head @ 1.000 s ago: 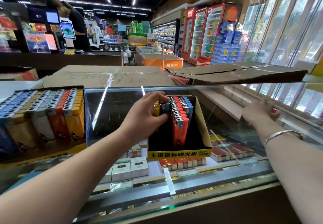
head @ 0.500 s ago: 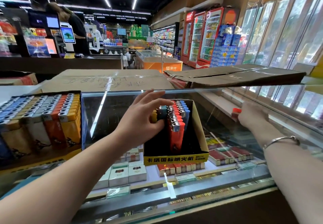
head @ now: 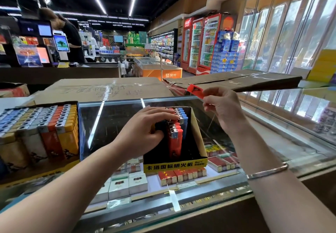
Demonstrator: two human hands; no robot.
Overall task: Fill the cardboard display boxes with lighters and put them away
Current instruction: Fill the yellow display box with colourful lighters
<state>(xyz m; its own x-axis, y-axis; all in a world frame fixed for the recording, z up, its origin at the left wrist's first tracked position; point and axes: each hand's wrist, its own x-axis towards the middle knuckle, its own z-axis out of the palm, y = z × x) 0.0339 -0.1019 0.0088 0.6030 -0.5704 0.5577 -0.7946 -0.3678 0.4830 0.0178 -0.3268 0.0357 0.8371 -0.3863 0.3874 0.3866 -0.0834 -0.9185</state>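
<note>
The left hand (head: 145, 129) lies flat-fingered on the lighters (head: 175, 132) standing in the half-filled display box (head: 197, 136); empty room remains at the box's right wall. Above it, the right hand (head: 221, 108) pinches a red lighter (head: 196, 90). Left of the left hand sits a full box (head: 36, 123).

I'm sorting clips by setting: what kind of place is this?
Most likely a convenience store: a glass counter over cigarette packs, red drink fridges and a checkout screen behind.
</note>
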